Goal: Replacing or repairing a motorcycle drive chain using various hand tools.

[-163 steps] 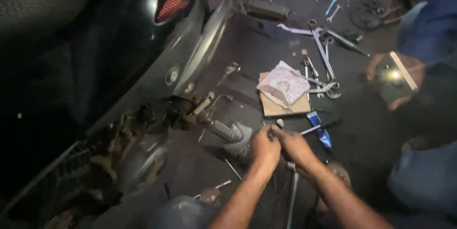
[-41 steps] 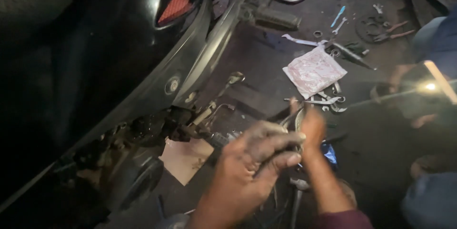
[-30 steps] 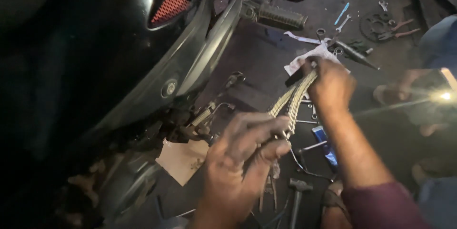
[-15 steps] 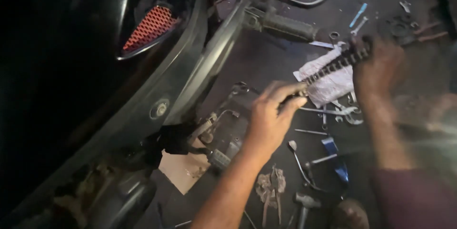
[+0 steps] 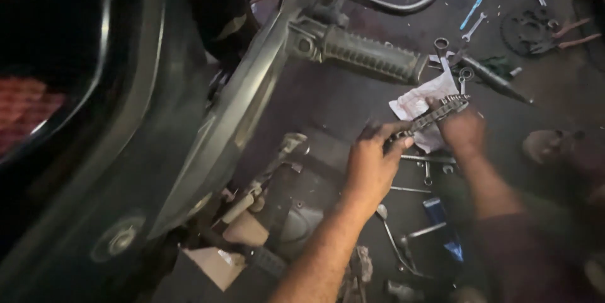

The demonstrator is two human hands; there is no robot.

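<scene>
The chain (image 5: 432, 114), a short length of dark metal links, is stretched between the person's two hands above the oily floor (image 5: 353, 104), right of the motorcycle's dark body panel (image 5: 189, 139). The left hand (image 5: 373, 163) pinches the near, lower end between thumb and fingers, closed tight on the links. The right hand (image 5: 461, 130) is closed on the far, upper end, fingers curled over it. Held this way from both ends, the chain runs taut and slanted, probably so its links lie straight and can be looked over. Beneath its far end lies a crumpled white paper (image 5: 419, 104), and just beyond that the ribbed rubber footrest (image 5: 368, 57) sticks out from the motorcycle. Tools are spread within reach: ring spanners (image 5: 450, 63) at the paper's far edge, a blue-handled tool (image 5: 471, 11) farther off, a toothed sprocket (image 5: 526, 29) at the far right with red-handled pliers (image 5: 570, 33) beside it. Nearer, slim metal tools (image 5: 394, 240) lie below the forearms. Another person's hand (image 5: 545, 145) shows blurred at the right.
</scene>
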